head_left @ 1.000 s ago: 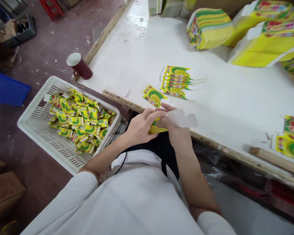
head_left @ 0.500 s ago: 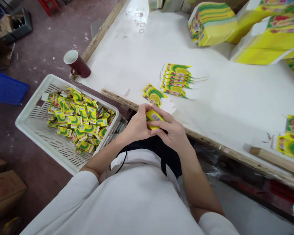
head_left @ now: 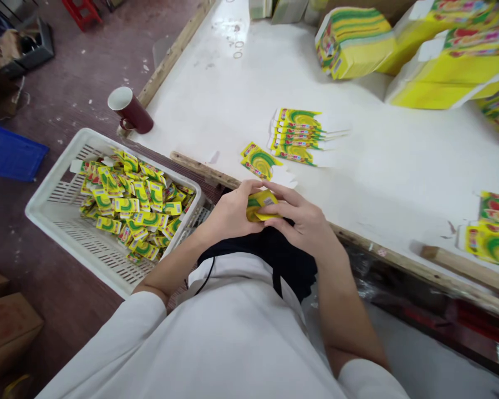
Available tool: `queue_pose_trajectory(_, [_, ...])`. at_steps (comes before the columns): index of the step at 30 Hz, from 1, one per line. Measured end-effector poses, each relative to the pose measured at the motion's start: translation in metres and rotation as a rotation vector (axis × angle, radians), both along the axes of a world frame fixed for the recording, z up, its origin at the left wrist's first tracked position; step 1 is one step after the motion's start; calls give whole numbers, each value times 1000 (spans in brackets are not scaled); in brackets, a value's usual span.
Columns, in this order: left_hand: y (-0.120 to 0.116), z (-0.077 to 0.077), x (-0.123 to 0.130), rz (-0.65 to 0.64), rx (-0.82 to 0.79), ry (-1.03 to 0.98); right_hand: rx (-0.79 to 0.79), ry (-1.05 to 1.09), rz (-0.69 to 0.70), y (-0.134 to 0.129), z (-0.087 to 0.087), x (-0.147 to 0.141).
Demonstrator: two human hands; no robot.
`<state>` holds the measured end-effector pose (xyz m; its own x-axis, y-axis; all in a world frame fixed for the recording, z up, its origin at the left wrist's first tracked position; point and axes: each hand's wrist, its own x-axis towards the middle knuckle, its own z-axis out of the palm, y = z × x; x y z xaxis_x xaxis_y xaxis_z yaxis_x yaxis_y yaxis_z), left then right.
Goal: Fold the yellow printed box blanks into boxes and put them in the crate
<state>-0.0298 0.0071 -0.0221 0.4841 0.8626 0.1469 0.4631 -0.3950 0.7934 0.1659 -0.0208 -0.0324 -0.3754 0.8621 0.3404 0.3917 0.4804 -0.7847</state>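
A small yellow and green carton (head_left: pixel 255 206) with a barcode is between my two hands, just off the front edge of the table. My left hand (head_left: pixel 232 215) is closed round its left side. The fingers of my right hand (head_left: pixel 301 219) grip its right side near the barcode, the thumb below. Part of the carton is hidden by my fingers. Just beyond my hands lies a flat unfolded carton (head_left: pixel 260 160). Past it, a fanned row of flat cartons (head_left: pixel 297 136) rests on the table (head_left: pixel 216 105).
At my left, a white plastic basket (head_left: pixel 62 235) contains many small cartons. A maroon mug (head_left: pixel 135 115) stands at the table corner. Stacked flat cartons (head_left: pixel 357 47) fill the back right. More flat cartons (head_left: pixel 493 235) and a wooden strip (head_left: pixel 461 266) lie at the right.
My right hand has shifted slightly to the right and the carton has turned a little between my hands, its barcode now more covered by the fingers. Both hands still hold it.
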Motion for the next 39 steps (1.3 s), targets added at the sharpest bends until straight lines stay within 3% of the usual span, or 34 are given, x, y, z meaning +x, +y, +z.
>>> queue_pose_trajectory(2, [0, -2, 0, -19, 10, 1, -54, 0, 43, 1, 1, 6])
queue_pose_trajectory(5, [0, -7, 0, -34, 63, 30, -124, -14, -52, 0, -5, 1])
queue_pose_trajectory(11, [0, -12, -15, 9, 91, 68, -224, 152, -150, 2, -21, -39])
queue_pose_trajectory(18, [0, -9, -28, 89, 107, 7, -211, 312, 53, 17, -21, -49])
queue_pose_trajectory(23, [2, -7, -27, 112, 103, 24, -182, 260, -26, 18, -23, -53])
queue_pose_trajectory(26, [3, 1, -54, 214, 131, 139, -252, 275, -118, 35, -32, -43])
queue_pose_trajectory(28, [4, 7, -89, 416, 160, 240, -225, 171, -352, 53, -40, -32])
queue_pose_trajectory(30, [5, 9, -129, 636, 179, 378, -146, -93, -513, 71, -49, -24])
queue_pose_trajectory(33, [6, 6, -171, 757, 182, 520, -120, -432, -529, 86, -59, -24])
queue_pose_trajectory(36, [6, 0, -164, 735, 169, 479, -121, -548, -504, 88, -62, -33])
queue_pose_trajectory(39, [10, -6, -121, 548, 148, 354, -140, -558, -546, 85, -60, -38])
